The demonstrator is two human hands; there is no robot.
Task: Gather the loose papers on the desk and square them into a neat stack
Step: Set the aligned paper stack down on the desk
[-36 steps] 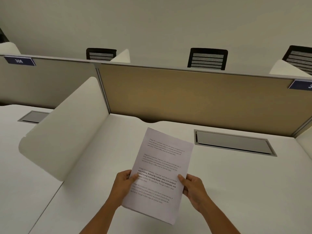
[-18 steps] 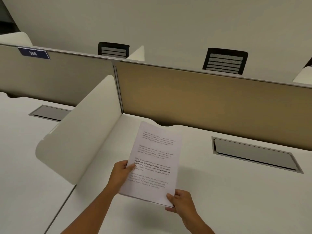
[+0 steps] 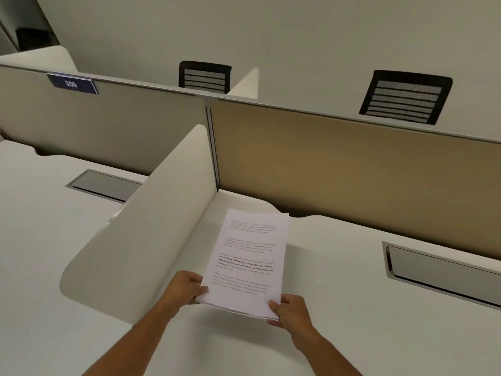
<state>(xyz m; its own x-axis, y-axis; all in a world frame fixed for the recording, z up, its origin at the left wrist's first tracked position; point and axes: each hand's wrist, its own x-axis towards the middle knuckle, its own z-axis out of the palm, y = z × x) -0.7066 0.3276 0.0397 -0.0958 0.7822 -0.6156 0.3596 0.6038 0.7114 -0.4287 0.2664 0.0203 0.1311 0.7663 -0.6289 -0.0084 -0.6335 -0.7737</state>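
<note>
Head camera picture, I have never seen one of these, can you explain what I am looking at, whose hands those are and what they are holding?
There is no machine here. The picture comes from a wide-angle camera worn on a person's head, looking forward and down, so the two bare arms reaching in from the bottom belong to the wearer. The left hand grips the left edge of a stack of printed papers, and the right hand pinches its near right corner. The sheets are not quite flush: edges peek out at the top and bottom. Below them is a white desk with a grey cable hatch set into it. A white side divider stands on the left, a tan partition panel behind. A blue sign reading 306 marks the neighbouring desk, and black chair backs show beyond.
</note>
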